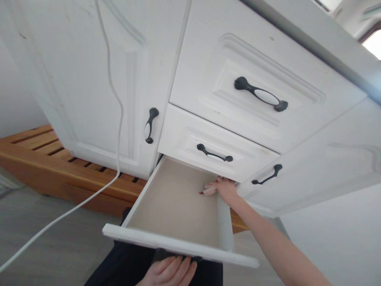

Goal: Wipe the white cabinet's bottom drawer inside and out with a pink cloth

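Observation:
A white drawer (181, 238) stands pulled out from the bottom of the cabinet, its pale beige floor showing. At the drawer's front, my left hand (171, 272) has its fingers wrapped over the dark handle (162, 254), which they partly cover. My right hand (225, 188) reaches into the back right corner, closed around a small, slim pale object (210, 190) with a dark red tip. Most of that object is covered by the fingers, and its kind cannot be made out. The right wrist passes over the drawer's side wall.
Above are two closed drawers with black-and-white handles (260, 94), flanked by cabinet doors (89, 87). A white cable (114, 95) hangs down the left door and runs to the lower left. The cabinet stands on a slatted wooden bench (74, 178) over a grey floor.

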Tool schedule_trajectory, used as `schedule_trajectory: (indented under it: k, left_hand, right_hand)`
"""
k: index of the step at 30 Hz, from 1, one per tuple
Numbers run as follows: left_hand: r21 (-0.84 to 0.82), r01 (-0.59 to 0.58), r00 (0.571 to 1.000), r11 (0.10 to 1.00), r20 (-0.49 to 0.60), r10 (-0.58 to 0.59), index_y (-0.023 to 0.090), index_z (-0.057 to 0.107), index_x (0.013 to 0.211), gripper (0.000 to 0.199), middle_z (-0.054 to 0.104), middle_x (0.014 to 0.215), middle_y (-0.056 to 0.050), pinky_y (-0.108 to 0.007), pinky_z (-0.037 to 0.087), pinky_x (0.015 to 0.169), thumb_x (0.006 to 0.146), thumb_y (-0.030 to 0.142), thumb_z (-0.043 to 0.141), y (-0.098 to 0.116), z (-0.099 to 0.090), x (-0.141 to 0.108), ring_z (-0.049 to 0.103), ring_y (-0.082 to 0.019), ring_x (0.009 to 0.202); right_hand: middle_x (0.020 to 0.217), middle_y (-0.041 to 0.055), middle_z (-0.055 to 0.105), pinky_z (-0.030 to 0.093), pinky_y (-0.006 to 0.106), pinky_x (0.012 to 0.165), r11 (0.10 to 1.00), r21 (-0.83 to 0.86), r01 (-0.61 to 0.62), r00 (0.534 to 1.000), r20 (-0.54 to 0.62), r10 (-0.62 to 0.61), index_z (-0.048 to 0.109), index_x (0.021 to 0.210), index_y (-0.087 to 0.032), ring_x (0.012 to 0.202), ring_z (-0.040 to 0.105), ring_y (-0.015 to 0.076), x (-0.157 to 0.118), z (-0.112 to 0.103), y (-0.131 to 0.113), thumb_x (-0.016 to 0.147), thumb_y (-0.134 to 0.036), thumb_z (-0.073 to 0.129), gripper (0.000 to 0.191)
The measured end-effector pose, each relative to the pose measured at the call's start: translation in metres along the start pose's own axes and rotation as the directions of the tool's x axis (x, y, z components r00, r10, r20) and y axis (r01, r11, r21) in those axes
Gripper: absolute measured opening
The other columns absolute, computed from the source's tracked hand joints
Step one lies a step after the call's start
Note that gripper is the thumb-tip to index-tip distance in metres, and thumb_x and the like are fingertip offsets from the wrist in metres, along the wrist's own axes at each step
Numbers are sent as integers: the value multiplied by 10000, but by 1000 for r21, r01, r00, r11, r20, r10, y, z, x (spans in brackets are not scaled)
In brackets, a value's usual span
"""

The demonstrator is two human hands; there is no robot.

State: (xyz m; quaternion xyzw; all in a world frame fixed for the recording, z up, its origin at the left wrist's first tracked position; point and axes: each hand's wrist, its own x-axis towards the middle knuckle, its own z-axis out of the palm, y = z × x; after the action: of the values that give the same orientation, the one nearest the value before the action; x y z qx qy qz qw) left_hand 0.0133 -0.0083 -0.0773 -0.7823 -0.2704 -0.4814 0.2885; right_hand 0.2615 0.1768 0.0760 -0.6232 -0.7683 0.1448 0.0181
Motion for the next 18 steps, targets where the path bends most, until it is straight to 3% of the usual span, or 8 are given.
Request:
schedule_trajectory:
  k: [5,8,11,13,15,18]
  left_hand:
    - [5,-35,999,999,27,35,399,724,1082,276,637,1333,102,-216,405,1052,949,289,508,-5,-5,2,571,-73,1042]
    - [-14,-6,1000,1000,11,7,395,731,1070,287,639,1328,101,-251,370,1114,953,281,494,-1,-3,-2,573,-80,1065]
    - [-47,63,998,997,9,-62,366,746,1035,320,659,1291,90,-302,325,1169,967,261,452,9,-1,-4,582,-84,1041]
    - [-54,103,994,993,-19,-105,357,753,1009,329,677,1258,98,-308,312,1182,970,244,447,15,0,-2,581,-77,1010]
    - [-59,150,988,987,-21,-152,359,756,986,299,700,1204,113,-277,327,1162,955,227,490,19,0,1,572,-68,977]
    - [-54,219,975,974,43,-217,372,754,966,259,725,1082,134,-208,407,1017,932,216,549,22,-1,4,564,-53,926]
  right_hand:
    - [1078,80,620,395,340,925,995,-90,37,987,158,-23,702,1197,-326,1010,578,233,-60,1,-4,795,-74,513,511]
    - [1062,50,631,410,293,875,997,50,64,931,356,-77,689,1199,-329,998,600,212,-105,-6,-10,766,-128,552,497]
    - [1086,34,664,414,287,843,980,196,-29,872,485,-71,694,1159,-317,1011,606,221,-131,-16,-15,734,-188,599,454]
    - [1072,30,681,413,287,829,974,203,-97,837,547,-31,708,1095,-281,1001,608,226,-129,-21,-19,683,-176,616,435]
    - [1016,25,685,416,280,798,975,205,-88,832,553,-42,718,1018,-250,959,614,219,-112,-20,-26,650,-153,611,395]
    - [993,34,666,434,280,799,967,251,46,923,359,-137,706,1032,-233,929,618,203,-64,-6,-50,706,-163,580,357]
